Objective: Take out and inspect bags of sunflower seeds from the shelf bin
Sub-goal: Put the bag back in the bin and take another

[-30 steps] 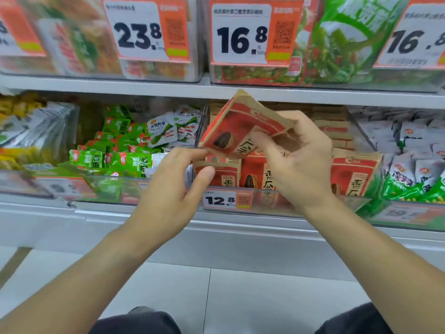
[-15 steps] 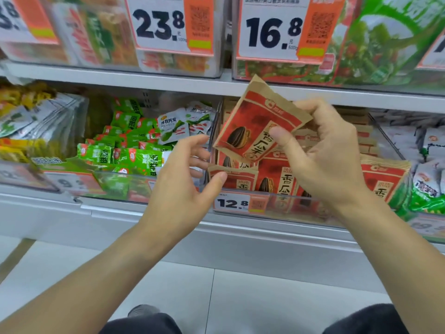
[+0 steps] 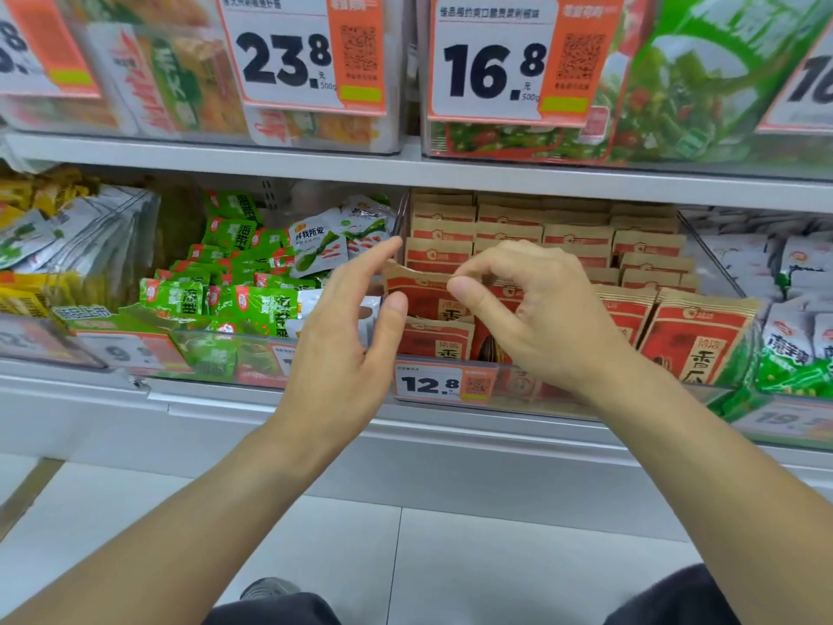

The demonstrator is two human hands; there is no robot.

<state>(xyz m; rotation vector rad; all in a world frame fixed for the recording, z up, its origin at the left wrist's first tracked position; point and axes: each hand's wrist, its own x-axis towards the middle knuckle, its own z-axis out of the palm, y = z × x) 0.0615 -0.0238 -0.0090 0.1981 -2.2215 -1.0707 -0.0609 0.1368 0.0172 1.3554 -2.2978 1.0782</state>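
Right hand (image 3: 541, 318) is over the sunflower seed bin (image 3: 563, 390), thumb and forefinger pinching the top edge of a seed bag (image 3: 421, 293). Grip grasps that bag; the rest of the fingers are curled loosely above it. The bag stands upright at the front left of the bin, brown kraft top, red panel below, its lower part behind another seed bag (image 3: 439, 340) in the front row.

Left hand (image 3: 342, 336) is just beside the bag on its left. Grip released: fingers straight and spread, forefinger pointing up toward the bin's left wall, thumb tip near the bag's left edge. Can't tell whether it touches.

The bin is clear plastic and packed with rows of the same kraft/red bags back to the rear wall. More front-row bags (image 3: 694, 345) lean to the right of the right hand. Price tag reading 12.8 (image 3: 444, 384) is on the bin's front lip, below the pinched bag.

Left neighbour bin holds green snack packs (image 3: 216, 300). Right neighbour holds white and green packs (image 3: 793, 336). Upper shelf (image 3: 405, 166) carries bins with tags 23.8 (image 3: 293, 60) and 16.8 (image 3: 496, 69). White tile floor (image 3: 405, 557) below, both forearms reaching up from the bottom edge.
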